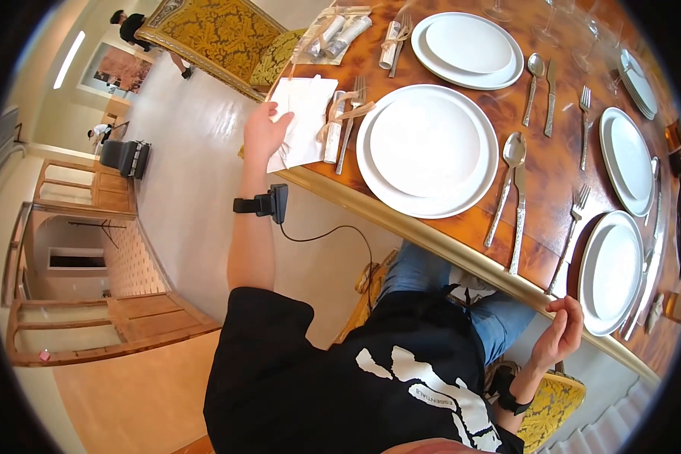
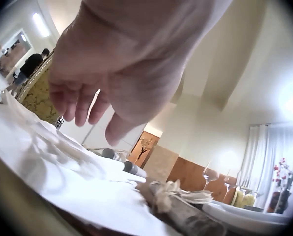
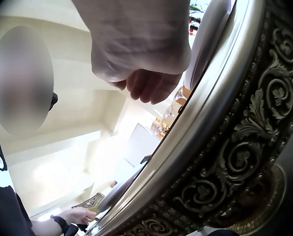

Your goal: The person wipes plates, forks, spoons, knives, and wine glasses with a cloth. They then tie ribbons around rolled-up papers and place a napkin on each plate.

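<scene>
My left hand (image 1: pixel 268 130) is over the edge of a stack of white napkins (image 1: pixel 304 121) at the table's left corner, thumb spread from its loosely bent fingers. In the left wrist view the hand (image 2: pixel 107 73) appears above the white napkins (image 2: pixel 82 182) and grips nothing; contact is unclear. Beside them lie a tied rolled napkin (image 1: pixel 333 129) and a fork (image 1: pixel 349 125), left of stacked white plates (image 1: pixel 427 151). My right hand (image 1: pixel 558 333), empty with loosely curled fingers, is by the table's front edge, near a fork (image 1: pixel 569 240); the right wrist view shows this hand (image 3: pixel 141 54) too.
More plates (image 1: pixel 611 272), a spoon (image 1: pixel 507 181), a knife (image 1: pixel 520 219) and glasses (image 1: pixel 546 32) stand or lie on the table (image 1: pixel 461 234). A patterned chair (image 1: pixel 212 38) is beyond the left corner. People are in the background. A cable (image 1: pixel 333 228) hangs from the left wrist camera.
</scene>
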